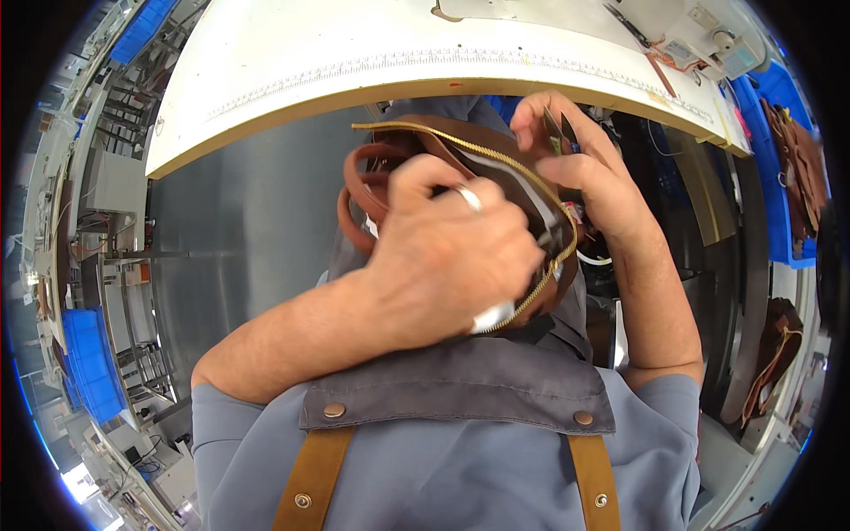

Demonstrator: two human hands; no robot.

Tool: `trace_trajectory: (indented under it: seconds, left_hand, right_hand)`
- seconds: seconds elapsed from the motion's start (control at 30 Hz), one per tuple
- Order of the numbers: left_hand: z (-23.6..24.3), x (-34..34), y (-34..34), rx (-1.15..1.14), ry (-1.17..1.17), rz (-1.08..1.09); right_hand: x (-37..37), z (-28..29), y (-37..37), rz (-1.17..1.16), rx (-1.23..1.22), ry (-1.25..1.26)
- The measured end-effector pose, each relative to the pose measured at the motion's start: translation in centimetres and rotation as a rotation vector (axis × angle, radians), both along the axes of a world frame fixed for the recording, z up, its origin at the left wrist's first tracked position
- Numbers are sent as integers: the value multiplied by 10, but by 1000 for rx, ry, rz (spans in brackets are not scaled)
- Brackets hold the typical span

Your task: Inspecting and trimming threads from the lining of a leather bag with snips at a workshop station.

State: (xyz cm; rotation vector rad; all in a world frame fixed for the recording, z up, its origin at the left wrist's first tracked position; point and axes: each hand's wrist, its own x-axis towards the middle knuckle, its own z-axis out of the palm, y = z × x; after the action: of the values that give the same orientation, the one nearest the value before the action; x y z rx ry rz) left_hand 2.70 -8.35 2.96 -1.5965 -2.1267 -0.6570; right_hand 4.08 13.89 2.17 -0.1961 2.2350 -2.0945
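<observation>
A brown leather bag (482,135) lies in my lap with its mouth open, a gold zipper (518,165) curving along the edge and a grey lining inside. My left hand (460,243), a ring on one finger, is over the opening; its fingers are curled, and what they hold is hidden and smeared by motion. A white piece (493,317) shows at its lower side, too blurred to name. Beside my left wrist stand the bag's rolled brown handles (351,208). At the bag's far right, my right hand (589,164) grips small thread snips (554,131), blades pointing up.
A white worktable (354,53) with a printed ruler scale runs across in front of me. A machine (722,44) and a dark pointed tool (627,25) are at its right end. Blue bins (93,363) stand to the left; brown leather pieces (794,164) hang at the right.
</observation>
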Motion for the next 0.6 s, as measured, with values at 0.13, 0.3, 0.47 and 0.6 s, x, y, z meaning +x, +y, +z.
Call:
trace_trajectory:
  seconds: [0.13, 0.3, 0.47, 0.6]
  left_hand:
    - [-1, 24, 25, 170, 107, -149]
    - [-2, 40, 40, 186, 194, -270]
    - [-6, 50, 43, 169, 185, -340]
    - [-6, 49, 40, 135, 136, -336]
  right_hand:
    - [5, 21, -9, -44, 569, 200]
    - [31, 42, 4, 28, 711, -28]
    - [62, 40, 3, -84, 906, 309]
    - [62, 38, 5, -207, 1105, 202]
